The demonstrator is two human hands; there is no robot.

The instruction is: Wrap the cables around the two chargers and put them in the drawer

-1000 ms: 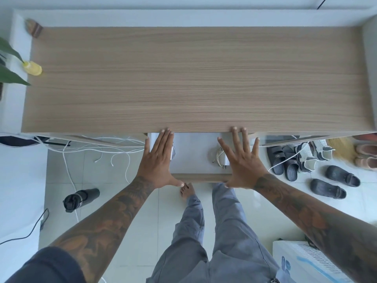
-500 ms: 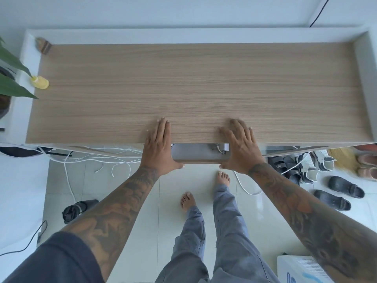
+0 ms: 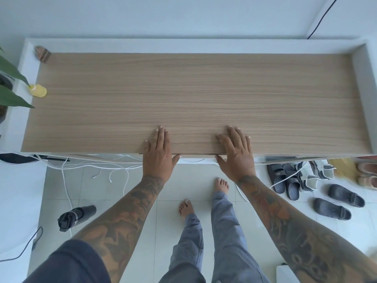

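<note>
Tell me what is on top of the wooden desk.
Both flat hands, left and right, rest on the desk front edge, over the shut drawer. A yellow object sits far left. The drawer's contents are hidden.

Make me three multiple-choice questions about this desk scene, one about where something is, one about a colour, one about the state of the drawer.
1. Where is the yellow object?
A. on the desktop's left edge
B. on the floor
C. under the right hand

2. What colour is the desktop?
A. black
B. light wood
C. red

3. How is the drawer?
A. pulled fully out
B. removed and on the floor
C. pushed in under the desktop

Answers:
1 A: it sits on the desktop beside the plant leaves.
2 B: pale wood grain shows across it.
3 C: only a thin front edge shows between the left hand and the right hand, which lie flat at the front edge.
</note>
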